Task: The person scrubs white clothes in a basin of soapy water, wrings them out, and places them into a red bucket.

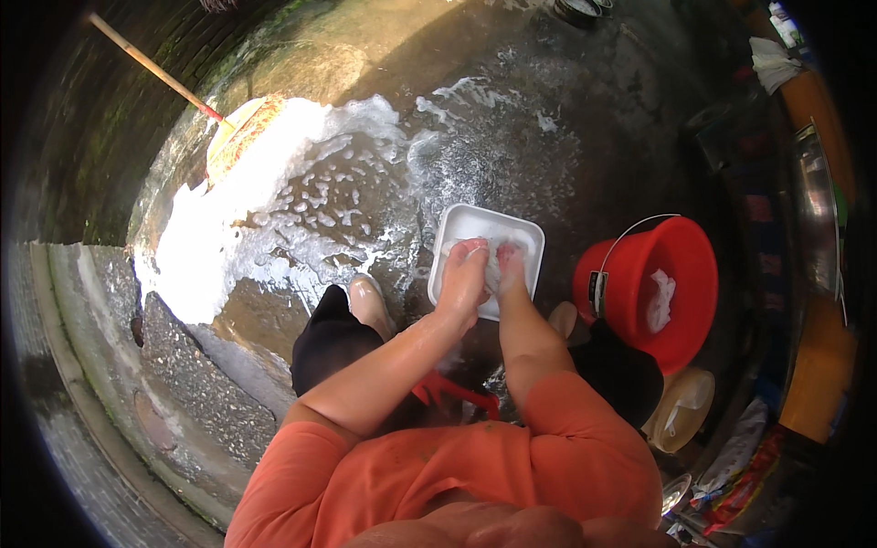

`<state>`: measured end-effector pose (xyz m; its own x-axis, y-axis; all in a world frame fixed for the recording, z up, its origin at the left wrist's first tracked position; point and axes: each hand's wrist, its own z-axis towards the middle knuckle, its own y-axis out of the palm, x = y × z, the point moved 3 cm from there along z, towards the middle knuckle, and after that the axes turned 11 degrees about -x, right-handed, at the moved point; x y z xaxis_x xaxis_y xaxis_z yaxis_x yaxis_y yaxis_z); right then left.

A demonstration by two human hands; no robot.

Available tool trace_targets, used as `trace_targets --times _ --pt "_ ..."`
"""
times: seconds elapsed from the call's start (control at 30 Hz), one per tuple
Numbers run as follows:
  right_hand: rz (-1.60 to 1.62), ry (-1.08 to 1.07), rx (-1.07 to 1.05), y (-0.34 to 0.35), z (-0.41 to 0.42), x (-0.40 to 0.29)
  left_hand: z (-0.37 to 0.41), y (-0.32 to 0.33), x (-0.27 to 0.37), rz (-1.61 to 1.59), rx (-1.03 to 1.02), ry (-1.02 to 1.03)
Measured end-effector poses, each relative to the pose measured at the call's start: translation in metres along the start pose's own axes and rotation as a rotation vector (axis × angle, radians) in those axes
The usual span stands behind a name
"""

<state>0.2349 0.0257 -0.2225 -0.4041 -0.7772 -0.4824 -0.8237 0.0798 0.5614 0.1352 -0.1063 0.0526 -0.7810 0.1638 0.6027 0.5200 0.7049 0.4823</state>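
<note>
Directly in front of me a white rectangular basin (438,277) stands on the wet ground, with sudsy water in it. Both hands are down inside it, close together. A wet whitish cloth (492,272) is bunched between them. My left hand (468,272) grips it from the left with curled fingers. On its right side, my right hand (510,266) holds the cloth too, its fingers blurred and partly hidden by suds. To the right of the basin is a red bucket (616,274), its mouth facing right, with a crumpled white cloth (661,300) inside.
White foam (226,246) spreads over the wet floor on the left. A long-handled broom (243,133) leans at upper left. A red plastic object (455,394) sits between my legs. A translucent tan tub (685,411) lies beyond my right knee, and orange planks (819,370) line the right edge.
</note>
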Motion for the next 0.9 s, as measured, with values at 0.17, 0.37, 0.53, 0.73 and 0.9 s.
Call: trace_targets --times 0.17,0.37,0.53,0.73,0.9 --pt "0.166 0.066 -0.124 0.035 -0.053 0.002 0.011 -0.002 -0.008 -0.033 0.091 -0.02" --pt "0.649 -0.056 -0.421 0.139 -0.078 -0.096 0.03 -0.012 -0.019 -0.032 0.157 0.033" --pt "0.383 -0.327 -0.504 0.265 -0.064 -0.259 0.032 -0.003 -0.017 -0.111 0.123 0.06" --pt "0.2 -0.613 -0.657 0.306 -0.144 -0.264 0.036 -0.013 -0.019 -0.131 0.098 0.096" --pt "-0.042 -0.238 -0.364 0.195 -0.134 -0.132 0.028 -0.009 -0.019 -0.075 0.074 0.028"
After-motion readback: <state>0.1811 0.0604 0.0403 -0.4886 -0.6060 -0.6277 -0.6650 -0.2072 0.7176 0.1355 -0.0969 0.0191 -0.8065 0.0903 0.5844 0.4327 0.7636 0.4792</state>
